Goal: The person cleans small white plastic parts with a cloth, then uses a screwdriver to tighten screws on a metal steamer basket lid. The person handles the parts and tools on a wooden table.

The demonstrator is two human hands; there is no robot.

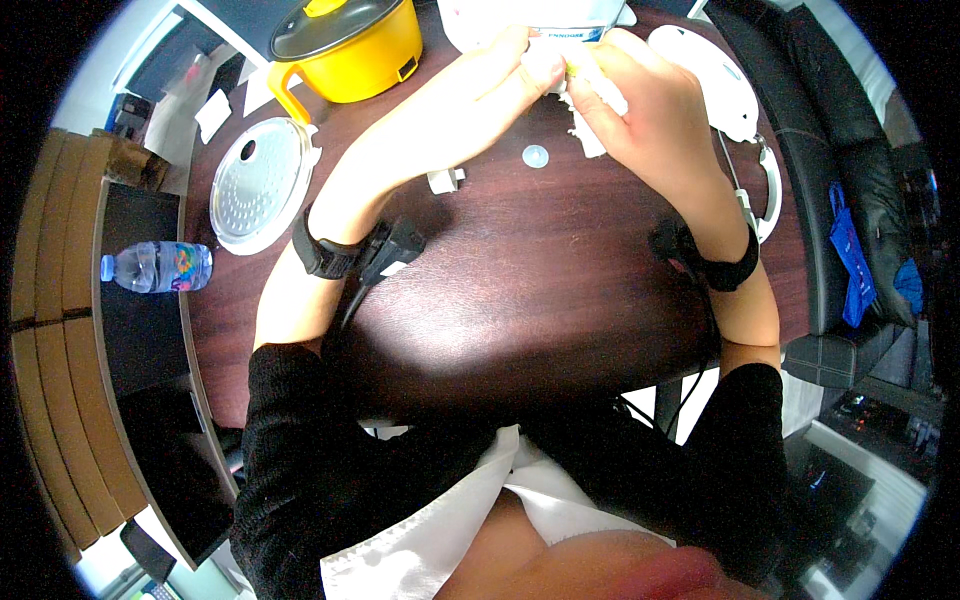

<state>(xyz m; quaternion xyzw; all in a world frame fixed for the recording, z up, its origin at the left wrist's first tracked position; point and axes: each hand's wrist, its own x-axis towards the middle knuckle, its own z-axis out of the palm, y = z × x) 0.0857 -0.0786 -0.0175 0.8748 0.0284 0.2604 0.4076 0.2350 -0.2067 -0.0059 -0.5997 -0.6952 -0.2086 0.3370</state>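
Observation:
Both hands meet over the far middle of the table. My left hand (475,105) has its fingers pinched together at a small white piece, and its fingertips touch the right hand's side. Closed around a narrow white piece (607,92) with a bit of yellow-green at its end is my right hand (655,115). A crumpled white scrap (588,137) hangs or lies just below the fingers; which, I cannot tell. Directly behind stands a white container (490,18), partly hidden by the hands. A small clear disc (535,156) and a small white block (445,180) lie nearer me.
A yellow pot (360,60) with a dark lid stands at the far left, beside a perforated white plate (262,190). A water bottle (165,267) lies left of the table (480,290). White appliance parts (705,75) lie far right, near a black sofa (815,180).

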